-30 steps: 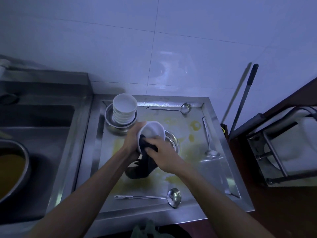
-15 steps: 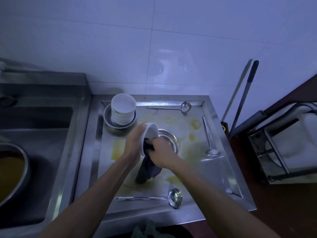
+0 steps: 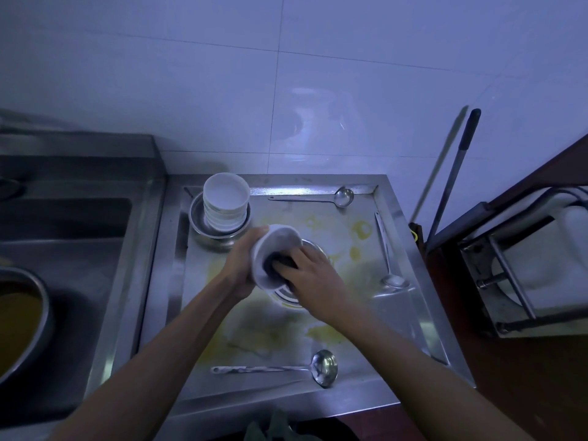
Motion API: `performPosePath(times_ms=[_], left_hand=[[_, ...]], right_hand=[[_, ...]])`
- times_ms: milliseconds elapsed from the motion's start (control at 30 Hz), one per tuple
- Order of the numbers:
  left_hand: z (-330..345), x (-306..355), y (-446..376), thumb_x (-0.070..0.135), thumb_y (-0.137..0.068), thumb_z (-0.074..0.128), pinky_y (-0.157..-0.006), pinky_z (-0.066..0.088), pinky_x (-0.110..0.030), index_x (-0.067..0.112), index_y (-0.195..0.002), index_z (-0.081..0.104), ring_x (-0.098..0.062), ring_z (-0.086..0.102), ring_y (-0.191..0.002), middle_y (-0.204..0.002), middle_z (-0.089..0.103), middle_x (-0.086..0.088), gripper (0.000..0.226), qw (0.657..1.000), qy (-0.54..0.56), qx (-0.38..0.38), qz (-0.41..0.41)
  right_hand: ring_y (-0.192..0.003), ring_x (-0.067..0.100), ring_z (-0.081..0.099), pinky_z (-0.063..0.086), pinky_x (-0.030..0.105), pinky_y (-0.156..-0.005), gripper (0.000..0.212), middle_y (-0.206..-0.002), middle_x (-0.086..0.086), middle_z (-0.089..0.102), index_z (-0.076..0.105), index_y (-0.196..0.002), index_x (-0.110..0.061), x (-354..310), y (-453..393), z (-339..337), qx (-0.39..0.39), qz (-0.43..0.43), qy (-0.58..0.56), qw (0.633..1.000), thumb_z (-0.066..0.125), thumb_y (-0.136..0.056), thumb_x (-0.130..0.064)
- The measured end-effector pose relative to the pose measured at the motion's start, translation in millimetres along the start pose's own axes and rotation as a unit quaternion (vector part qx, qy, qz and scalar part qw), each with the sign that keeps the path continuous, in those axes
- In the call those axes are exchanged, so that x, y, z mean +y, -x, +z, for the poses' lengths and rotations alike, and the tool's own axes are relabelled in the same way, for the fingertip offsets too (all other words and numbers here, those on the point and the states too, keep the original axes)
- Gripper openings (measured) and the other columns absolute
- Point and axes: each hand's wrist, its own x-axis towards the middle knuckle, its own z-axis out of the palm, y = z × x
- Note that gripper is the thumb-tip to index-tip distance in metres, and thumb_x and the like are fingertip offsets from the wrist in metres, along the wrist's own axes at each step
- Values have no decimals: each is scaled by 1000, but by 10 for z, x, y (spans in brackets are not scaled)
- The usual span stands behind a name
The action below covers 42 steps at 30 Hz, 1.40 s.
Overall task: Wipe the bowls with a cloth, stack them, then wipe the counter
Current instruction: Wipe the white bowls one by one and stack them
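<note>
My left hand (image 3: 242,265) grips a white bowl (image 3: 273,249) tilted on its side above the middle of the steel counter (image 3: 366,313). My right hand (image 3: 310,275) presses a dark cloth (image 3: 276,264) into the bowl's inside, fingers curled round it; most of the cloth is hidden in the bowl. A stack of white bowls (image 3: 225,202) stands inside a steel bowl (image 3: 203,232) at the counter's back left. Another steel bowl (image 3: 313,249) lies on the counter, half hidden under my hands. Yellow stains spread over the counter.
Three steel ladles lie on the counter: one at the back (image 3: 342,197), one at the right (image 3: 393,278), one at the front (image 3: 321,367). A sink (image 3: 63,249) with a pan of yellow liquid (image 3: 19,316) is on the left. A mop handle (image 3: 455,173) leans at the right.
The cloth that hung below the bowl has been bunched up inside it. The bowl has turned its opening more toward me, and my right hand has pushed into it.
</note>
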Motion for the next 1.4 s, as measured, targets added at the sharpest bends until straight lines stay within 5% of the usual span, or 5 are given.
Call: performPosePath(times_ms=[167,433,667,1100,1400], left_hand=[[92,-121,47,30,-104,39,-77,52,-34,13,-80,83,-19,72,-80,-89,77,-10,52,998,57,-9,-27],[170,-183,-98,41,-98,54,-70,53,-35,7,-108,65,-25,67,-75,-88,68,-12,37,982,146,116,-25],[112,-294,-44,33,-102,47,-80,51,-39,8,-105,70,-28,66,-88,-93,74,-11,34,993,102,44,-37],[201,-282,74,43,-97,51,-95,48,-45,13,-123,70,-34,62,-116,-128,65,-15,44,979,161,-45,-115],[193,-297,82,39,-96,50,-86,46,-43,11,-117,71,-34,63,-105,-114,69,-18,41,995,86,-15,-50]], right_hand=[[-106,30,52,46,41,-83,39,-130,6,59,64,-124,-16,-13,46,32,72,63,88,991,55,-86,-18],[-127,22,46,32,25,-112,43,-138,6,53,58,-138,-10,-481,106,114,107,276,-327,898,51,-96,-13],[-104,34,48,47,45,-87,48,-138,9,52,57,-133,-16,-142,297,102,24,129,-73,989,47,-87,-17],[-115,31,48,44,45,-92,56,-144,4,43,52,-133,-18,-42,-6,-300,148,53,0,988,66,-79,-9],[-113,35,49,49,48,-86,50,-140,8,51,56,-134,-17,-24,-124,-119,123,253,-17,959,62,-86,-9]])
